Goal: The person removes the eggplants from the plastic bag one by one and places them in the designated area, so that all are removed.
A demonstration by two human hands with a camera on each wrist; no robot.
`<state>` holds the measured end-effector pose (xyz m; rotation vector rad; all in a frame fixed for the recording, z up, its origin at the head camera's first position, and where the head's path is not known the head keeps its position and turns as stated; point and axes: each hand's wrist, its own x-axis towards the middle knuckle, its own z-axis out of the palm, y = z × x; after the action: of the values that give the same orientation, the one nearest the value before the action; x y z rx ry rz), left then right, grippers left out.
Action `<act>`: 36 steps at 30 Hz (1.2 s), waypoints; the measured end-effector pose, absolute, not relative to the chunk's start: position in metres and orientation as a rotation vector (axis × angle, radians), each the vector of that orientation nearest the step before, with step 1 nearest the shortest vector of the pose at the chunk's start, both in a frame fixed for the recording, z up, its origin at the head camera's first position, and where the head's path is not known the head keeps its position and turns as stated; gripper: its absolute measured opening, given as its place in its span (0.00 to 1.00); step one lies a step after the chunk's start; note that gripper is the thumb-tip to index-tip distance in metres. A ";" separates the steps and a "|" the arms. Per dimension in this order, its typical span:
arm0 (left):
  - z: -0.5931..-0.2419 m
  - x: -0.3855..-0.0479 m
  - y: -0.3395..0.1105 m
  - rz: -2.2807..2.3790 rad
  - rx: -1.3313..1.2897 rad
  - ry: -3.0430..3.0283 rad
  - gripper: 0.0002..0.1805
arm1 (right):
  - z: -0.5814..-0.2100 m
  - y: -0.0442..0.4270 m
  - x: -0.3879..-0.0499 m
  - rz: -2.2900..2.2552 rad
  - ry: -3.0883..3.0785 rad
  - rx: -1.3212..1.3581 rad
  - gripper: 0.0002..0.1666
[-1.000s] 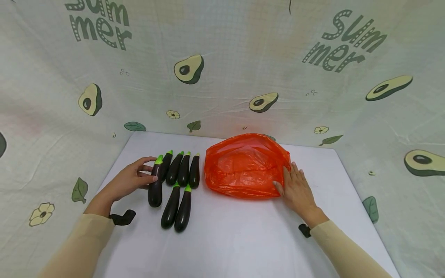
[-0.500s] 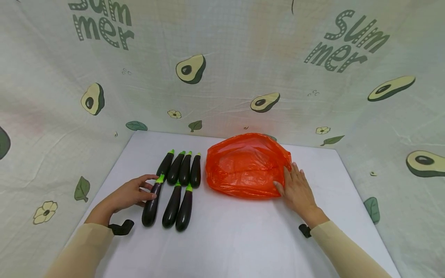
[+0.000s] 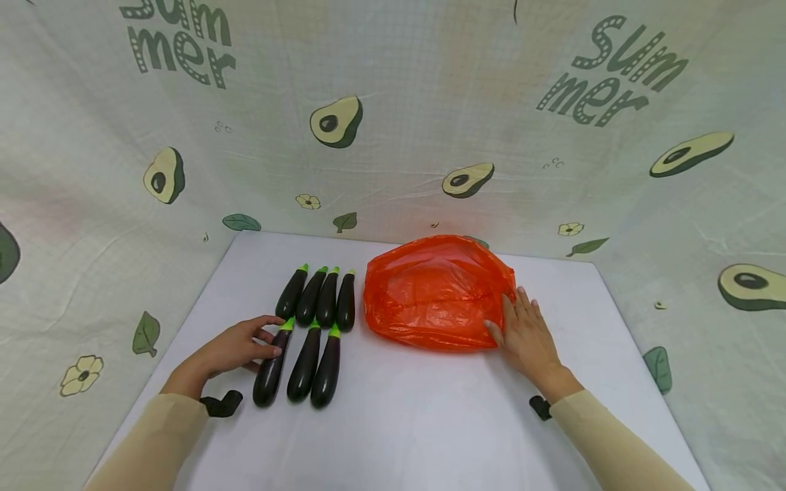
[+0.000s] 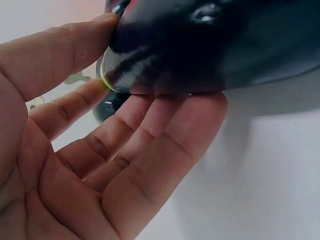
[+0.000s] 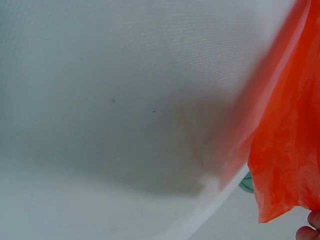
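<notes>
My left hand (image 3: 242,348) pinches a dark purple eggplant (image 3: 270,375) near its green cap, at the left end of the front row. In the left wrist view, the thumb lies on one side of this eggplant (image 4: 200,45) and the fingertips touch the other. Two more eggplants, a middle one (image 3: 303,368) and a right one (image 3: 326,368), lie beside it. My right hand (image 3: 529,341) rests with fairly straight fingers against the right side of a red plastic bag (image 3: 430,293). Only fingertips (image 5: 312,227) of that hand show in the right wrist view, by the bag's edge.
Several other eggplants (image 3: 310,300) form a back row, caps pointing away, just behind the front row. Everything lies on a white table (image 3: 417,423). A cloth (image 3: 393,82) printed with avocados and letters hangs behind and at the sides.
My left hand has brought the eggplant from beside the back row toward me, into line with the front row. The right hand and the bag have hardly moved.
</notes>
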<state>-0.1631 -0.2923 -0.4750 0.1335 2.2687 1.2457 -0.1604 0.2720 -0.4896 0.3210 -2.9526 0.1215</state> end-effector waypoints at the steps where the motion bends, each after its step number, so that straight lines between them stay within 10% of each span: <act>1: -0.476 -0.163 -0.292 1.245 0.141 2.270 0.37 | -0.490 0.272 -0.161 0.124 -2.951 0.324 0.46; 36: -0.490 -0.169 -0.289 1.219 0.096 2.422 0.33 | -0.490 0.271 -0.161 0.136 -2.962 0.309 0.45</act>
<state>-0.1691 -0.2890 -0.4904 0.0958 2.4217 1.2192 -0.1613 0.2713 -0.4896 0.3090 -2.9619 0.1362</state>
